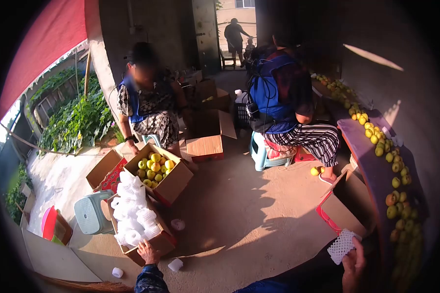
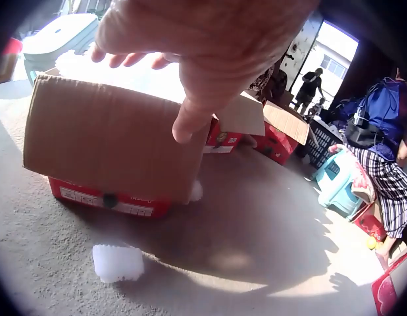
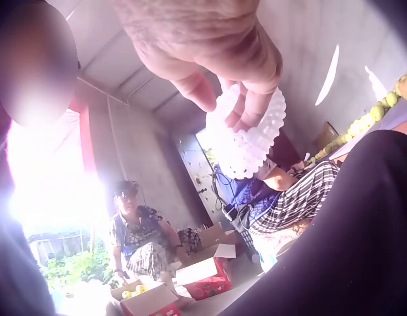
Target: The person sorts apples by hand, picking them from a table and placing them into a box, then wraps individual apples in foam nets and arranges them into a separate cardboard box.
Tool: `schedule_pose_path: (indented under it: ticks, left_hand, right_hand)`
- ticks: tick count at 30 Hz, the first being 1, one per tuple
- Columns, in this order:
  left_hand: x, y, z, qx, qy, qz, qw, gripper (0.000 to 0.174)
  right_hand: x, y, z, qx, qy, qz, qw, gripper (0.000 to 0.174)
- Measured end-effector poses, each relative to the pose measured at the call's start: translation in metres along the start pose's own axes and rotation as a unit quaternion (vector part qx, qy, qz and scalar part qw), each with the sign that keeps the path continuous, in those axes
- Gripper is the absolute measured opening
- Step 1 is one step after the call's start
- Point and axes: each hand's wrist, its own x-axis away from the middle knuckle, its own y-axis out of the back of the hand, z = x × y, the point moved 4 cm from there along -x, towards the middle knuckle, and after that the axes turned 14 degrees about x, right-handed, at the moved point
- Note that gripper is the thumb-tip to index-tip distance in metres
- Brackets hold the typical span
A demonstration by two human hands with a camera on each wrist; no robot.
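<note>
While the left hand (image 1: 147,252) lies with fingers straight and spread at the near edge of the brown cardboard box with red sides (image 1: 164,242), its thumb down against the folded-out flap in the left wrist view, it grips nothing. The right hand (image 1: 353,266) is raised on the other side and pinches a white foam mesh sleeve (image 1: 342,245) between thumb and curled fingers, the sleeve hanging free in the air, well apart from the box. That box is piled above its rim with a heap of white foam sleeves (image 1: 132,210), and two loose white sleeves (image 1: 175,264) lie on the concrete floor just beside it. To my eye the light box would slide or tip easily, so pressing the flap down with the flat palm looks sound. Foam sleeves likely cling together, so lifting only the topmost one by its edge with the fingertips should avoid dragging others over the rim. The right hand's pinch should be gentle so the mesh is not crushed. Beyond the heap stands an open carton of yellow-green fruit (image 1: 154,168) before a seated person, a pale plastic stool (image 1: 89,212) to its left, and more fruit lines the purple counter (image 1: 371,166).
</note>
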Motion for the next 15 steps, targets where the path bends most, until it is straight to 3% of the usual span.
schedule_pose_path:
  ticks: [1,2,3,7,8,12,13,15]
  left_hand:
    - [-0.012,-0.011,0.013,-0.017,-0.010,-0.002,1.000,0.087]
    - [-0.020,-0.011,0.015,-0.029,0.004,0.063,0.998,0.077]
    - [-0.031,-0.024,0.025,-0.020,-0.019,-0.017,0.999,0.063]
    - [-0.058,-0.039,0.045,-0.094,-0.002,0.016,0.995,0.034]
    - [-0.060,-0.041,0.046,-0.093,-0.020,-0.032,0.995,0.027]
    - [-0.084,-0.052,0.057,-0.033,-0.002,-0.013,0.999,0.019]
    - [-0.080,-0.044,0.050,-0.036,-0.007,0.022,0.999,0.024]
    - [-0.076,-0.046,0.045,-0.051,-0.022,-0.004,0.998,0.029]
  right_hand:
    - [-0.002,-0.003,-0.008,-0.012,0.010,-0.013,1.000,0.047]
    - [-0.003,-0.005,-0.008,-0.022,0.021,-0.022,0.999,0.047]
    - [-0.004,-0.007,-0.007,-0.029,0.034,-0.027,0.999,0.048]
    - [-0.010,-0.015,-0.005,-0.029,0.137,-0.046,0.989,0.048]
    - [-0.007,-0.015,0.004,-0.029,0.133,-0.037,0.990,0.047]
    - [0.001,-0.016,0.018,0.019,0.103,-0.012,0.994,0.042]
    - [0.004,-0.016,0.021,0.039,0.093,-0.009,0.995,0.040]
    - [0.005,-0.016,0.025,0.046,0.095,-0.006,0.994,0.037]
